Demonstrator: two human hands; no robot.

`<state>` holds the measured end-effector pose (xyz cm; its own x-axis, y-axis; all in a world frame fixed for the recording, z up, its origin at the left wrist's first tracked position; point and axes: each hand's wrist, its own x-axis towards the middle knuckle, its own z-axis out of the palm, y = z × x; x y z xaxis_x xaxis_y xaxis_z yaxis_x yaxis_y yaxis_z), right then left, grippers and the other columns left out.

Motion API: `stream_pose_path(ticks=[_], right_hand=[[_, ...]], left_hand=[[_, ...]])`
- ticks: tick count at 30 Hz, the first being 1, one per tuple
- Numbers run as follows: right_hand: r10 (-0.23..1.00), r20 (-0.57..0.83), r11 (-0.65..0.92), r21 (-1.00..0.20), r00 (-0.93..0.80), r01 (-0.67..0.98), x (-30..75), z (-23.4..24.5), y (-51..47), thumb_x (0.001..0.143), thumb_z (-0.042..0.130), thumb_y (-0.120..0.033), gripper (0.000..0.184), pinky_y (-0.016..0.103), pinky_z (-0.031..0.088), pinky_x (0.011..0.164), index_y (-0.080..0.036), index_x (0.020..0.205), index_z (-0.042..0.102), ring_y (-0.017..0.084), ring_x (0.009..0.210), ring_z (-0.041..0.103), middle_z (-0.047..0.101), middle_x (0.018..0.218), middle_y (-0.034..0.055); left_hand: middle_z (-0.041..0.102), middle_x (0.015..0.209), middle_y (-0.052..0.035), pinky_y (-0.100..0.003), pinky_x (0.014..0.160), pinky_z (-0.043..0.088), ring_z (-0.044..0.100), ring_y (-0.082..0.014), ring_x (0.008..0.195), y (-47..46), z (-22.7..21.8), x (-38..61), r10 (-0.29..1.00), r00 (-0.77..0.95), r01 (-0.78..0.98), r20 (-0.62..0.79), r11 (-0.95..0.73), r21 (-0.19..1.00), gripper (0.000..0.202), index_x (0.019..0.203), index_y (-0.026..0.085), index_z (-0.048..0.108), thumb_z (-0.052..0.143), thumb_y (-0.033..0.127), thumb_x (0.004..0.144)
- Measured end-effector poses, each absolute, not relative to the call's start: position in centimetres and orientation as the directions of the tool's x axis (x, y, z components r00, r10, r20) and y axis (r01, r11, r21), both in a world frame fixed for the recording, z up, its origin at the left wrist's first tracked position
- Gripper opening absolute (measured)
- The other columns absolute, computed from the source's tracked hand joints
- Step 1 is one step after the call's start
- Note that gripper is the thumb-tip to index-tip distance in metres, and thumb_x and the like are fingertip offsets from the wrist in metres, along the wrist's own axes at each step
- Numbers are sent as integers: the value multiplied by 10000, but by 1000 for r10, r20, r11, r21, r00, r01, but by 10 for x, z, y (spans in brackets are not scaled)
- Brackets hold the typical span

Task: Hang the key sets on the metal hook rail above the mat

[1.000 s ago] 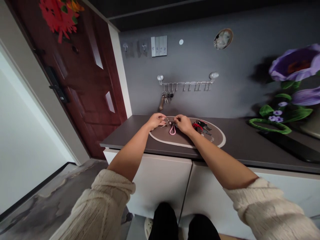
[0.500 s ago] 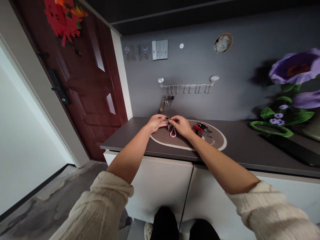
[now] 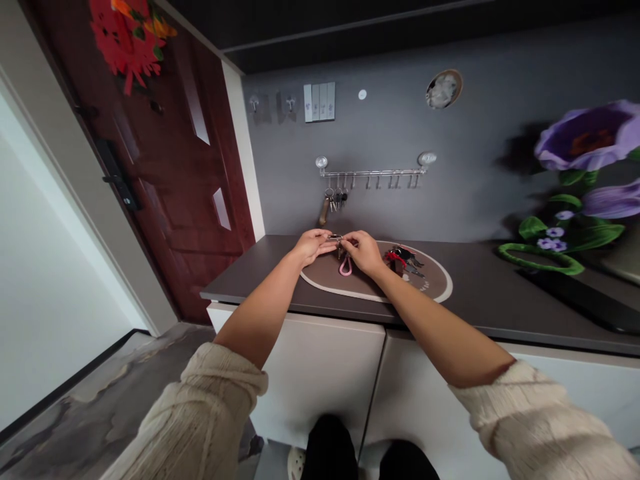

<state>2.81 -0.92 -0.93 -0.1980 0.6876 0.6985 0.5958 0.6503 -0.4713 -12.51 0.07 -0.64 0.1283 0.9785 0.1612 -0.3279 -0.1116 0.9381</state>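
My left hand [image 3: 311,245] and my right hand [image 3: 364,251] meet over the left part of an oval brown mat [image 3: 435,288] on a dark countertop [image 3: 475,293]. Both pinch a small bunch of keys [image 3: 338,241] held between them. A pink loop strap [image 3: 345,267] hangs down from the bunch onto the mat. Fingers of both hands are closed on the metal parts; the ring itself is too small to make out. A second bunch of keys with a red tag [image 3: 403,258] lies on the mat just right of my right hand.
A metal hook rail [image 3: 373,172] on the grey wall holds another key bunch [image 3: 334,199] at its left end. A dark red door [image 3: 165,153] stands to the left. Purple artificial flowers [image 3: 585,173] sit at the right. White cabinet doors [image 3: 320,373] are below the counter.
The hands have drawn slightly closer together on the key bunch, lifting it a little off the mat. The view has shifted slightly.
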Motion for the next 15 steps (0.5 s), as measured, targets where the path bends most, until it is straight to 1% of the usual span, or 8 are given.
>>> stream_pose_path(ticks=[4,9,13,15], right_hand=[[677,723,650,-502,-135,571,30,-10,-6,737,494,-227,138,260,391,716,-164,758,614,131,731,514,585,778,45],[668,736,668,-524,-114,528,33,-9,-4,743,472,-231,140,280,391,729,-162,742,594,146,761,519,597,793,50],[683,724,662,-560,-94,498,34,-8,-4,741,454,-252,154,279,390,721,-158,741,576,149,752,526,602,786,51],[697,712,655,-581,-88,483,35,-7,-4,739,445,-262,164,275,389,711,-156,737,569,148,739,529,604,776,49]], left_hand=[[592,776,-72,-396,825,465,619,-150,747,0,-6,-124,979,123,-315,162,-116,942,88,829,87,502,431,59,787],[589,796,-55,-408,831,451,605,-118,724,0,-9,-124,976,139,-244,170,-133,961,67,819,102,521,489,81,764],[583,741,-16,-374,859,430,585,-78,695,0,-12,-123,964,192,-161,184,-154,975,65,791,112,546,532,82,735],[591,728,-11,-365,867,419,580,-73,701,0,-13,-121,959,220,-111,180,-158,981,76,802,117,554,543,93,730]])
